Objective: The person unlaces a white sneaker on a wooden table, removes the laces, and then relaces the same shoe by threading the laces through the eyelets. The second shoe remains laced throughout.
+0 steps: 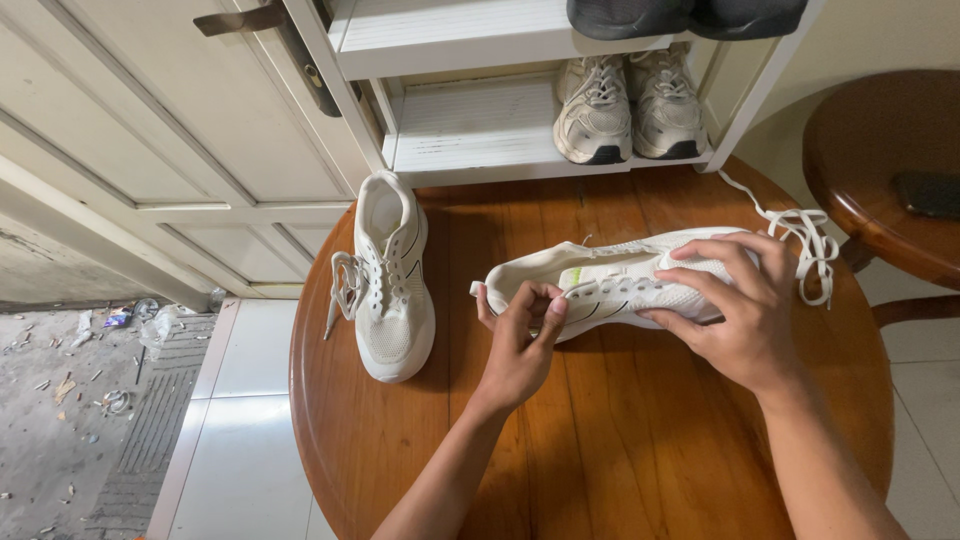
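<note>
Two bare forearms are seen reaching in from the near edge of a round wooden table (pixel 620 440), and both hands are closed on one white sneaker (pixel 620 280) that is laid on its side across the middle of the tabletop, its heel towards the left and its toe towards the right edge. At the heel end the left hand (pixel 522 345) is curled, with thumb and fingertips pinched together on the collar of the shoe just beside the lace eyelets. Over the forefoot the right hand (pixel 745 315) is spread, fingers arched and pressed onto the mesh upper, so that the shoe is held down against the wood. From the toe end a loose white shoelace (pixel 805 245) is trailed in a tangle towards the far right edge of the table. A second white sneaker (pixel 392 285), the mate, is stood upright near the left edge, well apart from the hands, with its lace bunched at its left side. Beyond the far edge a white shoe rack (pixel 470 130) is placed, and a worn pair of pale trainers (pixel 628 105) is kept on its lower shelf. A second wooden table (pixel 880 170) is partly seen at the right.
</note>
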